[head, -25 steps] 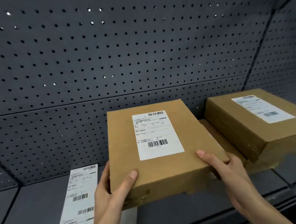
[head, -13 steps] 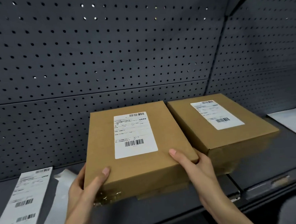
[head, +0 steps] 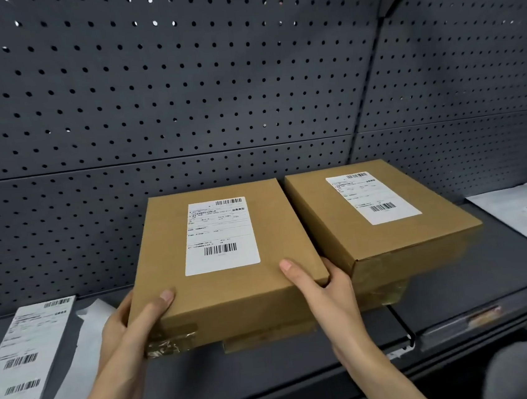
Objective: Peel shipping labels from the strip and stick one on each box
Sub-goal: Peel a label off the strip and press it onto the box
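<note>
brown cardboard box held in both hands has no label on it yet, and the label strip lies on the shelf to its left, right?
Not quite: the head view shows a white shipping label already stuck on the brown cardboard box held by the left hand and right hand. The white label strip does lie left.

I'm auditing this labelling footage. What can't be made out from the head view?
- Label strip: its near end is cut off by the left and bottom edges.
- Print on the held box's label: too small to read.
- Fingers of the left hand and right hand: mostly hidden by the held box.
- White sheet: cut off by the right edge.
</note>
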A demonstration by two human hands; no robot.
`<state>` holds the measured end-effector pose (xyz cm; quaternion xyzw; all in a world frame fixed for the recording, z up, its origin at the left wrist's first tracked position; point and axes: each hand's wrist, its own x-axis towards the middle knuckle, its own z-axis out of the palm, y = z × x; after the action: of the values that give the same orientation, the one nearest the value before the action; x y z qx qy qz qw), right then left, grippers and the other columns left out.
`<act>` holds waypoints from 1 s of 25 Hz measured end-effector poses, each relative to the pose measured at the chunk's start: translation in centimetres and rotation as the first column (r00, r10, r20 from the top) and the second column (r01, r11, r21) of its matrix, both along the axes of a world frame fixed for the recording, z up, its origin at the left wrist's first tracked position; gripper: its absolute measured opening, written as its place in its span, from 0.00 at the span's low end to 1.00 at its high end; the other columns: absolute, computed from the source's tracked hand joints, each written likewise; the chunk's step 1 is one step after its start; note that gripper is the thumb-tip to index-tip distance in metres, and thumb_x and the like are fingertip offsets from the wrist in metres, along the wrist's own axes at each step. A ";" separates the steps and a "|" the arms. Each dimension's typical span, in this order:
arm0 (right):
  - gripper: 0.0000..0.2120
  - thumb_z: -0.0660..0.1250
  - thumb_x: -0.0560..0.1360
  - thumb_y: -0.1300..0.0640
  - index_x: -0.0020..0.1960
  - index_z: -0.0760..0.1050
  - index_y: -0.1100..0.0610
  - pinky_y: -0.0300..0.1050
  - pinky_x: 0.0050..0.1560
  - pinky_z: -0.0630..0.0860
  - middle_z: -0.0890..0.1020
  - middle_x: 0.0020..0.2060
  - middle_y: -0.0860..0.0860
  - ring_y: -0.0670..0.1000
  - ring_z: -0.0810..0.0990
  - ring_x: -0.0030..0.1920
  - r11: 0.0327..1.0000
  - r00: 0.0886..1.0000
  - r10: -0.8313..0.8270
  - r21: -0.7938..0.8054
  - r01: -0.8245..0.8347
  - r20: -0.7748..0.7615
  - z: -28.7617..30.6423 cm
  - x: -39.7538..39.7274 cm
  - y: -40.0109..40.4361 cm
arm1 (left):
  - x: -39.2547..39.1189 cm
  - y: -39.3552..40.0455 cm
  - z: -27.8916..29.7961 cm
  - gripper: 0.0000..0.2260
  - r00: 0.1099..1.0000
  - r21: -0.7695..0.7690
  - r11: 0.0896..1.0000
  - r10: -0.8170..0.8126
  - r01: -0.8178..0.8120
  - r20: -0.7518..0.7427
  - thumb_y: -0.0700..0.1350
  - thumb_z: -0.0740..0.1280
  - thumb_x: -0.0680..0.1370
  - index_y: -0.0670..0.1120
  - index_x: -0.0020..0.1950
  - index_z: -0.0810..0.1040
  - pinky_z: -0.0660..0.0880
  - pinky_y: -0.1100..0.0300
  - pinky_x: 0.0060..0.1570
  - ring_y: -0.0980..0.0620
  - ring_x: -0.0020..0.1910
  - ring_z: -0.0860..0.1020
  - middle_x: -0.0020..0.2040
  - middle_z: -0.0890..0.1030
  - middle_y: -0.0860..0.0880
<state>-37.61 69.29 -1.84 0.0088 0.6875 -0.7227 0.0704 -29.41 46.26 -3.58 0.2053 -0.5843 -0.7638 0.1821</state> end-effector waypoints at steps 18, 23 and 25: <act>0.35 0.76 0.69 0.38 0.73 0.72 0.45 0.54 0.69 0.76 0.79 0.61 0.40 0.45 0.78 0.64 0.985 0.980 -0.108 0.114 0.127 -0.166 0.1 -0.4 1.2 | -1.3 2.8 0.5 0.26 0.996 0.046 0.995 0.084 -0.084 0.006 0.53 0.76 0.69 0.50 0.65 0.75 0.74 0.61 0.40 0.58 0.49 0.81 0.52 0.83 0.55; 0.34 0.77 0.71 0.44 0.75 0.71 0.45 0.53 0.73 0.70 0.73 0.67 0.39 0.43 0.70 0.69 0.955 0.946 -0.138 0.215 0.206 -0.292 0.9 -0.3 1.3 | -1.2 2.6 0.6 0.29 0.997 -0.028 0.998 0.057 -0.059 -0.050 0.51 0.73 0.75 0.52 0.74 0.68 0.73 0.65 0.46 0.63 0.54 0.78 0.58 0.80 0.59; 0.33 0.76 0.72 0.45 0.74 0.72 0.46 0.51 0.73 0.69 0.74 0.69 0.42 0.43 0.70 0.67 0.928 0.934 -0.132 0.290 0.234 -0.331 1.1 -0.2 1.2 | -0.9 2.1 1.0 0.27 0.995 -0.056 0.996 0.068 -0.072 -0.067 0.51 0.72 0.76 0.53 0.73 0.68 0.73 0.70 0.48 0.68 0.54 0.76 0.59 0.78 0.62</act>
<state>-37.81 70.48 -0.78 -0.0267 0.7955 -0.5957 -0.1077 -30.31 48.33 -2.54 0.1952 -0.5925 -0.7459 0.2335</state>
